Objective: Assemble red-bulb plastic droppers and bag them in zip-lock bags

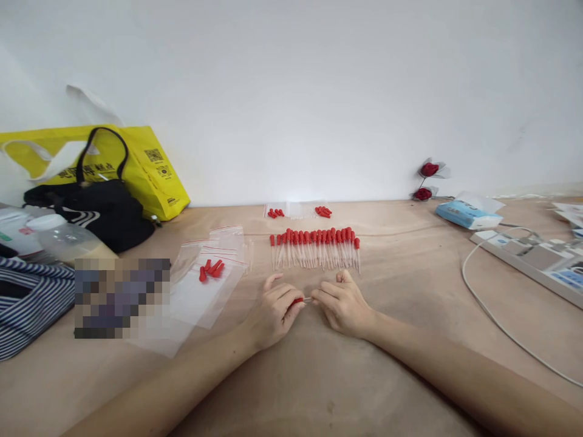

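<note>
Between thumb and fingers my left hand (277, 308) pinches a red rubber bulb (297, 301), mostly covered by the fingers. A thin clear dropper tube (308, 299) spans the small gap to my right hand (340, 303), whose closed fingers grip it. The tube's end meets the bulb or sits in it; the fingers hide which. Just beyond both hands lies a row of red-capped droppers (319, 247), side by side with tips toward me. Several loose red bulbs (212, 268) rest on clear zip bags (200, 297) left of my left hand.
Farther back, two bags hold red bulbs (323, 212). At left are a yellow bag (159, 176), a black bag (100, 212), a bottle (68, 240) and striped cloth (36, 303). At right are a tissue pack (467, 213), a power strip (537, 261) and a white cable (483, 309).
</note>
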### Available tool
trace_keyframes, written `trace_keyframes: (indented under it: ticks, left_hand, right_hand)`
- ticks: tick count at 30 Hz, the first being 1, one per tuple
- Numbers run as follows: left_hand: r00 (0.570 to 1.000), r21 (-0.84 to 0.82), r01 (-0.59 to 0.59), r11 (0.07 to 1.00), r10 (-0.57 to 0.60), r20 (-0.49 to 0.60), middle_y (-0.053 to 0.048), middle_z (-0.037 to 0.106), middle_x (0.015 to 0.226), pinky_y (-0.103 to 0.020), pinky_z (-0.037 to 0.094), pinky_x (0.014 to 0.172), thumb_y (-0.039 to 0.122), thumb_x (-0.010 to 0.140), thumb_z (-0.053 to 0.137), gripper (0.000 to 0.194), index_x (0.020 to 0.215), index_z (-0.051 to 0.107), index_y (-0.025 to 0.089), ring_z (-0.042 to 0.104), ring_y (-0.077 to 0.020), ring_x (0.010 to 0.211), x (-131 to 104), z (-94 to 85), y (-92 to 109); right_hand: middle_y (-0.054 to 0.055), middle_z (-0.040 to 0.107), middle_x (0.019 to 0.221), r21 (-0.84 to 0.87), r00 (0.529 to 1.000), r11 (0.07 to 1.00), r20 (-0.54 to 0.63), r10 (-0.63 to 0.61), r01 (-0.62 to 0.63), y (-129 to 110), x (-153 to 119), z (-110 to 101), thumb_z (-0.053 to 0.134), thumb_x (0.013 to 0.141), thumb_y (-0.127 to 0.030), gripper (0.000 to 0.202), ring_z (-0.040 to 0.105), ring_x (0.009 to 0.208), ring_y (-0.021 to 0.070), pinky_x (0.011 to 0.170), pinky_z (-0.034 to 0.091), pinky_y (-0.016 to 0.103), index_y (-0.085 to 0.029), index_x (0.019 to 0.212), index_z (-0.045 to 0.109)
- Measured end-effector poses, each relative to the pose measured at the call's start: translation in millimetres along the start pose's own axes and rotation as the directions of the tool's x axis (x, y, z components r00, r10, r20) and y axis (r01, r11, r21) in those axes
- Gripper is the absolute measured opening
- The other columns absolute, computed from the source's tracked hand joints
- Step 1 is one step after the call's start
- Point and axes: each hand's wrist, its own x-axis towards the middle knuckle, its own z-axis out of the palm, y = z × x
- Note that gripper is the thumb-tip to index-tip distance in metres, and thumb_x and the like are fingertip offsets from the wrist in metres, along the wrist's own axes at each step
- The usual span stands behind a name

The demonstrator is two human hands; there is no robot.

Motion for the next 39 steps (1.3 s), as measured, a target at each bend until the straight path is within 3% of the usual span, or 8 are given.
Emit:
trace_keyframes:
  ticks: [13,16,19,22,26,31,34,39]
  left_hand:
    - [1.000,-0.062,0.024,0.998,-0.024,0.007,0.001,0.064,0.076,-0.040,0.030,0.092,0.021,0.084,0.043,0.015,0.078,0.057,0.020,0.057,-0.0131,0.074,5,-5.2,-12]
    - [0.983,-0.198,0.147,0.969,-0.166,-0.081,-0.002,0.063,0.087,-0.036,0.039,0.085,0.023,0.081,0.049,0.011,0.090,0.056,0.021,0.057,-0.0153,0.083,6,-5.0,-16]
    - [0.826,-0.522,0.373,0.767,-0.531,-0.191,-0.006,0.055,0.102,-0.032,0.046,0.076,0.026,0.074,0.057,0.035,0.106,0.045,0.020,0.058,-0.0156,0.084,8,0.1,-10]
    - [0.651,-0.812,0.440,0.384,-0.759,-0.006,-0.004,0.057,0.090,-0.030,0.050,0.068,0.028,0.069,0.062,0.046,0.106,0.038,0.018,0.061,-0.0131,0.071,12,6.4,2]
    - [0.605,-0.902,0.422,0.088,-0.769,0.208,0.002,0.057,0.067,-0.027,0.051,0.062,0.029,0.068,0.064,0.037,0.095,0.042,0.016,0.059,-0.0118,0.064,17,10.3,14]
    - [0.627,-0.841,0.512,0.176,-0.746,0.225,0.002,0.058,0.064,-0.025,0.051,0.060,0.026,0.067,0.065,0.028,0.086,0.048,0.015,0.060,-0.0113,0.060,31,-7.1,-4]
    - [0.616,-0.613,0.705,0.357,-0.737,0.279,0.004,0.055,0.058,-0.025,0.051,0.058,0.020,0.068,0.063,0.022,0.085,0.051,0.014,0.057,-0.0090,0.052,49,-26.7,-36]
    - [0.571,-0.437,0.793,0.424,-0.769,0.289,0.006,0.050,0.045,-0.024,0.048,0.054,0.011,0.063,0.061,0.012,0.073,0.055,0.012,0.052,-0.0084,0.045,81,-32.8,-87]
  right_hand:
    - [0.005,0.062,0.080,0.099,0.985,0.987,0.136,0.110,-0.124,6,-3,-3,0.038,0.087,-0.023,0.023,0.050,0.073,0.0137,0.067,0.023,0.030,-0.018,0.093,0.060]
    - [0.004,0.063,0.079,0.084,0.976,0.977,0.109,0.188,-0.197,6,-3,-4,0.042,0.086,-0.024,0.021,0.051,0.073,0.0142,0.068,0.022,0.031,-0.019,0.092,0.062]
    - [0.003,0.062,0.073,0.106,0.948,0.942,0.036,0.318,-0.320,-1,1,0,0.042,0.085,-0.022,0.021,0.051,0.068,0.0125,0.067,0.022,0.030,-0.019,0.087,0.063]
    - [0.001,0.061,0.068,0.144,0.911,0.902,-0.003,0.411,-0.407,-13,7,7,0.043,0.085,-0.023,0.021,0.051,0.063,0.0102,0.066,0.022,0.029,-0.020,0.085,0.064]
    - [0.000,0.060,0.067,0.191,0.924,0.904,0.039,0.381,-0.381,-24,13,11,0.044,0.085,-0.024,0.021,0.051,0.065,0.0107,0.065,0.022,0.029,-0.021,0.084,0.064]
    - [0.000,0.060,0.066,0.216,0.922,0.898,0.047,0.383,-0.384,-22,13,8,0.047,0.083,-0.034,0.022,0.051,0.063,0.0113,0.065,0.022,0.029,-0.022,0.093,0.063]
    - [0.002,0.061,0.071,0.192,0.924,0.905,0.036,0.380,-0.379,-18,9,6,0.049,0.081,-0.037,0.025,0.052,0.066,0.0126,0.067,0.023,0.029,-0.019,0.093,0.063]
    - [0.002,0.061,0.073,0.158,0.915,0.902,0.037,0.401,-0.402,-6,1,4,0.045,0.083,-0.026,0.020,0.052,0.066,0.0123,0.068,0.023,0.030,-0.019,0.087,0.063]
